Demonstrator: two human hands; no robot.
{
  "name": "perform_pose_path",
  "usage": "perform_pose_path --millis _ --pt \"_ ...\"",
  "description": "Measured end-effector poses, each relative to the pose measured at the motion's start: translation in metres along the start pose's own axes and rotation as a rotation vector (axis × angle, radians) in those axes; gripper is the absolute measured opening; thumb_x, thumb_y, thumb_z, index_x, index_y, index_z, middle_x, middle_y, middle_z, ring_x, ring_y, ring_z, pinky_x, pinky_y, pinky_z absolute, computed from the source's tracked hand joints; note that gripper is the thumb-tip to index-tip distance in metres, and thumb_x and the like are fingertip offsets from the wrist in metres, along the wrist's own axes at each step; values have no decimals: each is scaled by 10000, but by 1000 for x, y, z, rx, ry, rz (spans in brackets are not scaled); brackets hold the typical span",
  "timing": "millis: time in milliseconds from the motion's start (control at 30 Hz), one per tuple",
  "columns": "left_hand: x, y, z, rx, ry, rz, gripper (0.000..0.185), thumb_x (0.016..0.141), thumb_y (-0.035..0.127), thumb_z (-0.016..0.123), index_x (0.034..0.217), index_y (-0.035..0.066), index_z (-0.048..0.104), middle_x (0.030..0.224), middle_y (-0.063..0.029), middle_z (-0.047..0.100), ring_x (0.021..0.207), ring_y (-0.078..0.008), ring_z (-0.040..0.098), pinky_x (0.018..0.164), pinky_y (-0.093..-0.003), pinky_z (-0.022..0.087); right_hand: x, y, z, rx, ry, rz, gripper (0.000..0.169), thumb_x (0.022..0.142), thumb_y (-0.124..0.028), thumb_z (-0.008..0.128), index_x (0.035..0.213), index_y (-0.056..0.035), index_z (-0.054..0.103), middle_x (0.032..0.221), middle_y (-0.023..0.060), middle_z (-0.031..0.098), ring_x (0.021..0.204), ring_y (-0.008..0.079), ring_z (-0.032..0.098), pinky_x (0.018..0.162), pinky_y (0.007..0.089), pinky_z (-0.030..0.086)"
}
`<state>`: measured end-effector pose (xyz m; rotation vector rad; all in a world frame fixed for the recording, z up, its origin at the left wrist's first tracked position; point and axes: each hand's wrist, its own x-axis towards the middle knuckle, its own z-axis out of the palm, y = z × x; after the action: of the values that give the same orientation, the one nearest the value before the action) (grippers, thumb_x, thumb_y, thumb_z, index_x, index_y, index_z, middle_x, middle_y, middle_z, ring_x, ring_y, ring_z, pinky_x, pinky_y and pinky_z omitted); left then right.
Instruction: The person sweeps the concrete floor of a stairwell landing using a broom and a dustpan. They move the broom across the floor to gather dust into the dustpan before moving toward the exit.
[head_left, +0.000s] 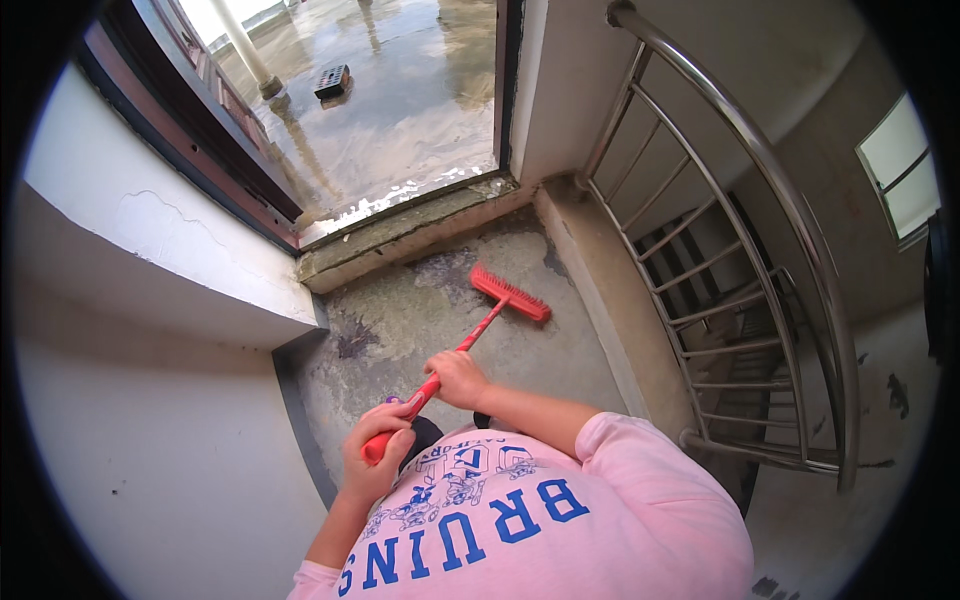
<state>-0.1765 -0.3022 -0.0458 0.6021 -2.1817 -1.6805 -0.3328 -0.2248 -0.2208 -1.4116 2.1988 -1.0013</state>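
Observation:
Both my hands grip the red handle (478, 331) of a push broom. Near its top end, my left hand (375, 448) is wrapped around the shaft close to my body. Further down, my right hand (459, 380) closes over the same handle. The red broom head (511, 293) is out ahead of me, low over the stained concrete floor (420, 315), its bristles pointing toward the doorway side. Whether the bristles touch the concrete I cannot tell.
A raised concrete sill (409, 234) crosses the open doorway. Beyond it, wet ground surrounds a perforated block (332, 82) and a white post (244, 41). The dark door (202, 142) stands open at left. A metal railing (750, 247) guards the stairs at right, behind a low curb (600, 300).

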Motion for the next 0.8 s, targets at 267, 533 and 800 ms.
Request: perform_pose_path --millis 267,533,800 --pt "-3 50 -25 8 60 191 104 733 65 658 709 -1 582 820 -122 646 784 -228 598 738 -332 462 6 -56 -16 282 -181 -199 157 660 -147 647 797 -105 581 781 94 619 784 300 584 701 407 421" --pt "13 77 -26 19 10 292 121 731 84 680 702 17 583 780 -107 642 738 -220 600 706 -322 466 18 -68 -53 216 -373 -242 158 684 -168 630 828 -150 568 763 44 618 823 221 587 821 403 339" --pt "34 4 14 -204 79 132 56 780 43 633 791 17 585 1026 -133 608 942 -187 551 826 -294 417 43 11 -51 -45 -169 -22 201 712 -202 646 895 -141 592 871 36 604 917 222 572 832 406 365"
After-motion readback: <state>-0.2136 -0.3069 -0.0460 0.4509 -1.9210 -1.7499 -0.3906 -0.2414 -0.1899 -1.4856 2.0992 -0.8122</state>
